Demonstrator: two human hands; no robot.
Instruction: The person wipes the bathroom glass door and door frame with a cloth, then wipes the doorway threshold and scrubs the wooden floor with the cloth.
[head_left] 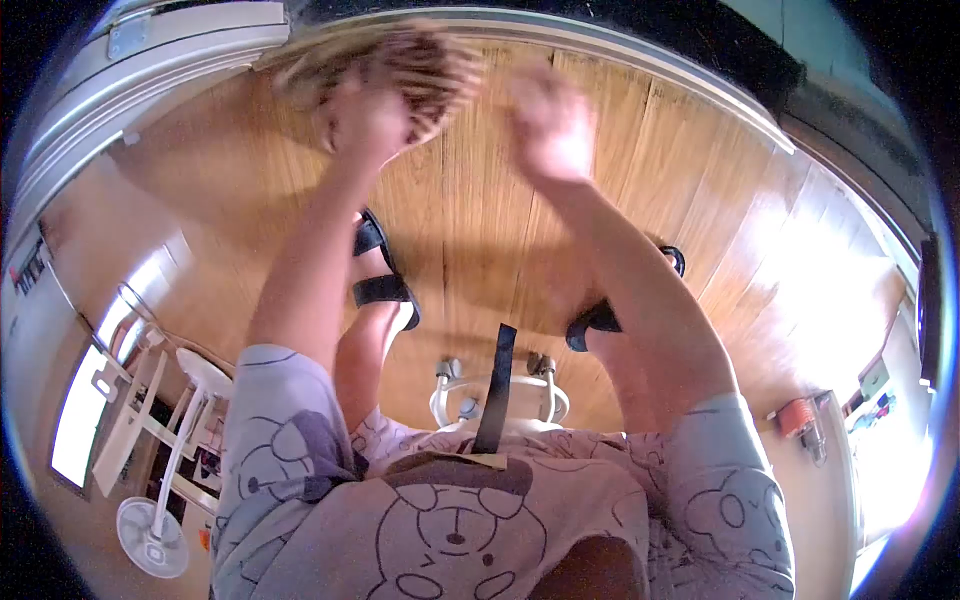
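Wooden floorboards (450,200) stretch out beyond the white wheeled seat (530,424), which is partly covered by the person's lap. Far past the seat and to its left, the left hand (365,118) is closed on a striped bundle (430,80), brown and cream, whose outline is too blurred to say exactly what it is. Part of the bundle sticks out on either side of the hand. Also far past the seat, slightly to its right, is the right hand (552,120), near the bundle but apart from it. Blur hides its fingers, so I cannot tell whether they are spread or pressed together.

Both bare forearms reach out past the seat, one on each side. Closer in, a black left sandal (383,290) is left of the seat and a right sandal (597,320) right of it, both on the boards. A black strap (495,390) hangs in front of the seat. On the near side of the seat is a pale shirt (460,530) printed with bears. Well left of the seat is a white stand (152,537) with a round end; well to its right, an orange thing (797,417), too small to make out.
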